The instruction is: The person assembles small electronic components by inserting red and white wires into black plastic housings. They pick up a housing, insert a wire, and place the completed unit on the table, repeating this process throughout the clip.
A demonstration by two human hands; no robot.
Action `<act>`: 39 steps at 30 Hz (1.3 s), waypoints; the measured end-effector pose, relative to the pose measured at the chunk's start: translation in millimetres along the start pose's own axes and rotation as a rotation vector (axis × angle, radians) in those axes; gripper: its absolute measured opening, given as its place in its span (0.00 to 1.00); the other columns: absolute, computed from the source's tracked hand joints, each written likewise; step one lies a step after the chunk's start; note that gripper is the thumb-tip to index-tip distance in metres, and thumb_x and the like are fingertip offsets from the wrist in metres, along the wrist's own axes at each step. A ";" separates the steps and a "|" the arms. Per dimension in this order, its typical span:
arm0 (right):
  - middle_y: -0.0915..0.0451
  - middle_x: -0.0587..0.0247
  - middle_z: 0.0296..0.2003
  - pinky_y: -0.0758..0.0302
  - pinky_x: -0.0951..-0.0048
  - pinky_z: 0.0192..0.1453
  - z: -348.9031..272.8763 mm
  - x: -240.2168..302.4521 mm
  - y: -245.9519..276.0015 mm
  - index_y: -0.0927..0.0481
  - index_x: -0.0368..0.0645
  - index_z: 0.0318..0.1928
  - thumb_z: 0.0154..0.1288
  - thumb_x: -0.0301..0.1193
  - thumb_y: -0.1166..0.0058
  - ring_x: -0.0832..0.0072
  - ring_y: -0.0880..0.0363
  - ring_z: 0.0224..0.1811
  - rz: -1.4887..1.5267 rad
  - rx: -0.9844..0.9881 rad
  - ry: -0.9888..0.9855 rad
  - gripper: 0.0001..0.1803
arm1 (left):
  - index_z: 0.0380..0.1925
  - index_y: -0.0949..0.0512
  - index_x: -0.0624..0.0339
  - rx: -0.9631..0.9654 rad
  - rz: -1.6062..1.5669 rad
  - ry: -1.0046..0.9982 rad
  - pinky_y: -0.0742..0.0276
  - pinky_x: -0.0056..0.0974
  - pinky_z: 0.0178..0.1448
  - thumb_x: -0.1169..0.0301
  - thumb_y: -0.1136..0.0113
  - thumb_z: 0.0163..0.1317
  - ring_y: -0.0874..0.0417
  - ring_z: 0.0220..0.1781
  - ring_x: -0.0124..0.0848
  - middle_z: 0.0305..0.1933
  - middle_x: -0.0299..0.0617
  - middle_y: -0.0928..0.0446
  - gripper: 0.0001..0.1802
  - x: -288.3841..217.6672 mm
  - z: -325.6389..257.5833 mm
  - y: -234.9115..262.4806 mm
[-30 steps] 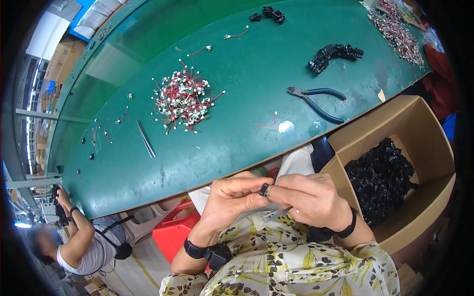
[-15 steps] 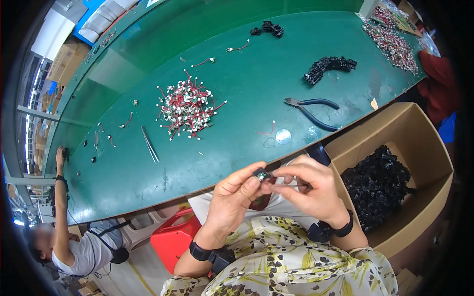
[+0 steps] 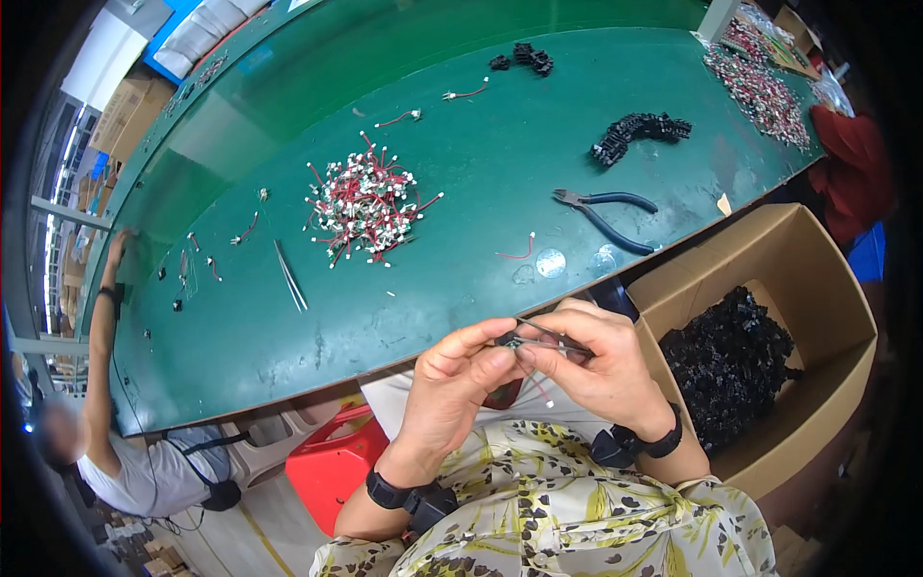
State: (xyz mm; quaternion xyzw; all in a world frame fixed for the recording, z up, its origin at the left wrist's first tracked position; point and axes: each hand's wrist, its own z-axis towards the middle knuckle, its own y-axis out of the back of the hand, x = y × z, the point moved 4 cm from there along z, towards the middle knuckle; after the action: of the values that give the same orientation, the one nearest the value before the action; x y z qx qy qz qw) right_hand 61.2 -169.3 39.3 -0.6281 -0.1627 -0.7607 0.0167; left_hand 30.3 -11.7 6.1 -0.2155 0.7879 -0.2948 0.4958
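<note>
My left hand [image 3: 452, 380] pinches a small black connector [image 3: 509, 339] between thumb and forefinger, just below the green table's near edge [image 3: 317, 370]. My right hand [image 3: 601, 361] grips metal tweezers [image 3: 548, 334] whose tips touch the connector. A thin red wire [image 3: 540, 389] hangs under my hands. Both wrists wear black bands.
On the table lie a heap of red-and-white wired connectors [image 3: 363, 200], blue-handled pliers [image 3: 606, 213], spare tweezers [image 3: 289, 275], black connector clusters [image 3: 639, 131] and loose wires. A cardboard box of black parts [image 3: 735, 361] stands at my right. Another person [image 3: 125, 423] reaches up at the left. A red stool [image 3: 332, 462] sits below.
My hands have lifted slightly toward the table edge, still joined on the connector. The person at the left has raised an arm onto the table.
</note>
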 end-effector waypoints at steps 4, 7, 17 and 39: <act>0.20 0.62 0.28 0.27 0.78 0.28 -7.7 6.1 -0.9 0.19 0.37 0.44 0.60 0.26 0.37 0.78 0.25 0.23 0.013 0.026 -0.071 0.12 | 0.56 0.25 0.63 0.012 0.122 -0.023 0.18 0.34 0.53 0.79 0.41 0.64 0.16 0.45 0.31 0.49 0.46 0.19 0.19 -2.2 -5.4 9.7; 0.19 0.57 0.29 0.24 0.73 0.27 -11.7 13.3 4.0 0.19 0.38 0.41 0.62 0.25 0.41 0.68 0.20 0.23 -0.182 0.037 0.092 0.08 | 0.54 0.25 0.64 0.002 0.170 -0.021 0.18 0.36 0.53 0.77 0.42 0.65 0.16 0.45 0.31 0.48 0.46 0.19 0.17 -4.5 -7.5 8.3; 0.23 0.63 0.23 0.27 0.69 0.21 -14.2 21.4 1.4 0.18 0.42 0.40 0.57 0.27 0.37 0.69 0.23 0.20 -0.500 0.108 0.200 0.09 | 0.53 0.24 0.67 0.056 0.334 -0.127 0.22 0.33 0.54 0.76 0.42 0.66 0.18 0.49 0.29 0.48 0.44 0.20 0.16 -7.7 -9.4 6.7; 0.23 0.61 0.22 0.28 0.69 0.22 -18.1 9.5 -8.9 0.19 0.38 0.41 0.57 0.22 0.39 0.69 0.24 0.19 -0.360 -0.029 0.201 0.09 | 0.50 0.22 0.68 -0.008 0.426 -0.279 0.24 0.25 0.45 0.82 0.40 0.62 0.21 0.42 0.22 0.44 0.39 0.23 0.15 -7.2 -7.1 0.1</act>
State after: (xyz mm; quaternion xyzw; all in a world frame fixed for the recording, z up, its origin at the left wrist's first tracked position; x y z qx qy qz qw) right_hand 39.9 -164.0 43.5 -0.5100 -0.2588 -0.8126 -0.1124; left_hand 26.8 -5.3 13.1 -0.0853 0.7406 -0.1483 0.6498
